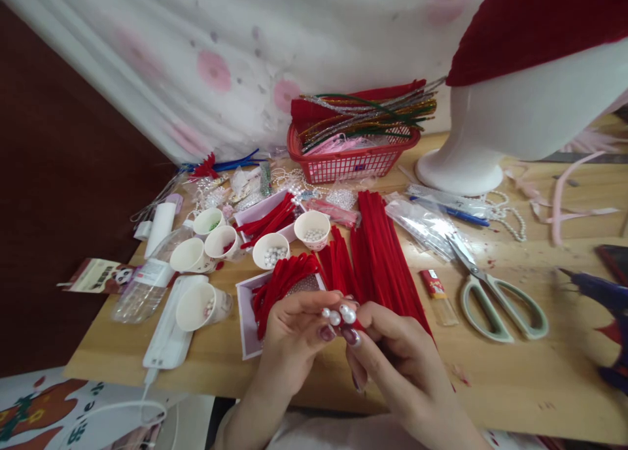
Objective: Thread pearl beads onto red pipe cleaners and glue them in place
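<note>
Both hands meet above the front of the table around a small cluster of white pearl beads (347,314). My left hand (294,335) is closed, with thumb and fingers pinching at the cluster's left side. My right hand (405,358) pinches its right side, where a bit of red pipe cleaner shows between the fingers. How the beads and the red piece are joined is hidden by the fingertips. Just behind my left hand, a pale box (248,326) holds bent red pipe cleaners (287,283). Long straight red pipe cleaners (387,254) lie behind my right hand.
Several paper cups stand at left, including one with pearls (313,230). A red basket (353,165) and a white mannequin stand (458,169) are behind. Scissors (490,286), a lighter (438,296) and a glue gun (596,293) lie right; a power strip (171,329) lies left.
</note>
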The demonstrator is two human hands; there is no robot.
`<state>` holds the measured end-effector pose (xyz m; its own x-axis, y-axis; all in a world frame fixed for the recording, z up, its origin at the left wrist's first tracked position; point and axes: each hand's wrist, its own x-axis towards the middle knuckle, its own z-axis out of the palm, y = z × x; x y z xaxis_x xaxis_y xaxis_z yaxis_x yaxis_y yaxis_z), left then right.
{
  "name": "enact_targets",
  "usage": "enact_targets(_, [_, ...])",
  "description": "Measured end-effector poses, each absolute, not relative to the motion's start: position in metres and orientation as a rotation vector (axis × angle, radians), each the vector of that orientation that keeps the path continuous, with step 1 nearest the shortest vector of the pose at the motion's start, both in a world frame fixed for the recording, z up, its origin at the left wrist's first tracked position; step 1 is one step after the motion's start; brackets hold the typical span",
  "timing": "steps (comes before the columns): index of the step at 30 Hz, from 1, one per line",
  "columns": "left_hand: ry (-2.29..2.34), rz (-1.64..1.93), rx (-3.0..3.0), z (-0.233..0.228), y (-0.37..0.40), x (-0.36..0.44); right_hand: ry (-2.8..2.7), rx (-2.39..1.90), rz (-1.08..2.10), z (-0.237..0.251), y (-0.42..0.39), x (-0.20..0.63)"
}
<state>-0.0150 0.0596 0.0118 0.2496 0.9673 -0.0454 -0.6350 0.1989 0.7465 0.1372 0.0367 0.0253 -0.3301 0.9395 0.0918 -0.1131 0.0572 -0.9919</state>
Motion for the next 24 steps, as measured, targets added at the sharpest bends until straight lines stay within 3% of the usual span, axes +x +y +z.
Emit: enact_targets(24, [0.732, 1.2, 0.7, 0.0179, 0.061, -0.0137, -1.491, -0.975, 1.427, 0.0244, 0.0414, 0.1323])
